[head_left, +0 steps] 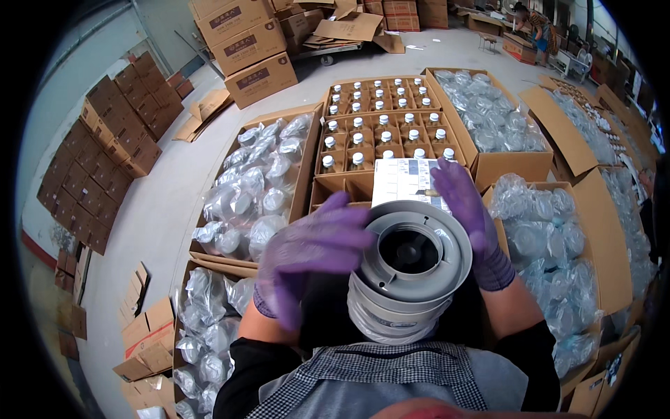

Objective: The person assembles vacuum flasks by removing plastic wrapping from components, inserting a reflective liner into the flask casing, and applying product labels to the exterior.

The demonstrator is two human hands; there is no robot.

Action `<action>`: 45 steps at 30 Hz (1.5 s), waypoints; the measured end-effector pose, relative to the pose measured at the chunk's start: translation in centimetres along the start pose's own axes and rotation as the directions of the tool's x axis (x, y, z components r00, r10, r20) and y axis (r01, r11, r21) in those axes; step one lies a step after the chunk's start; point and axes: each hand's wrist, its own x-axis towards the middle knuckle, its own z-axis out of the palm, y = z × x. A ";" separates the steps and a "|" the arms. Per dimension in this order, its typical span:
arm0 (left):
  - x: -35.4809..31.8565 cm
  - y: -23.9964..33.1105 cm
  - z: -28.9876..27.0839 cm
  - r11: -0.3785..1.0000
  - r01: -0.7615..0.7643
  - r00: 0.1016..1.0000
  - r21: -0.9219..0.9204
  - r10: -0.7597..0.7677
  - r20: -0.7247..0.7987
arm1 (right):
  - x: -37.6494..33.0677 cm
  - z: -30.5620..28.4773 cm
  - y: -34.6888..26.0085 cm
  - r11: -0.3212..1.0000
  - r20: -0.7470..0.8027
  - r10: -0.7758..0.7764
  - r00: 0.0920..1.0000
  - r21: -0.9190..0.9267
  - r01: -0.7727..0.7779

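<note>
A grey round plastic canister (447, 279) with a ringed top and a dark central opening stands upright in front of my body, its lower part wrapped in clear film. My left hand (310, 244), in a purple glove, hovers at its left rim with fingers stretched out, slightly blurred by motion. On the other side, my right hand (466, 209), gloved alike, has flat, extended fingers beside the rim; whether it touches cannot be told. Nothing shows in either hand. Beyond the canister, a white printed sheet (398, 183) lies over the divided carton, with a small brown-handled tool (427, 193) on it.
White-capped bottles (384, 137) fill a divided carton (335, 187) ahead. Open boxes of film-wrapped jars (241, 202) flank me on the left and right (537, 237). Stacked cartons (262, 80) stand behind, more (84, 181) along the left wall. A person (541, 38) bends at far right.
</note>
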 end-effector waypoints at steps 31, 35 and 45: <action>0.7 -13.8 3.4 0.686 0.575 0.602 -0.446 -0.724 -0.337 | 6.9 0.6 8.3 0.494 0.338 -0.170 0.926 -0.784 0.377; 0.9 -14.5 3.3 0.805 0.593 0.771 -0.021 -0.574 -0.274 | 6.6 1.6 9.6 0.822 0.079 0.555 0.828 0.098 -0.561; 2.3 -13.3 4.0 0.813 0.577 0.695 -0.079 -0.539 -0.476 | 9.2 1.2 10.3 0.950 0.003 0.086 0.996 -0.300 -0.081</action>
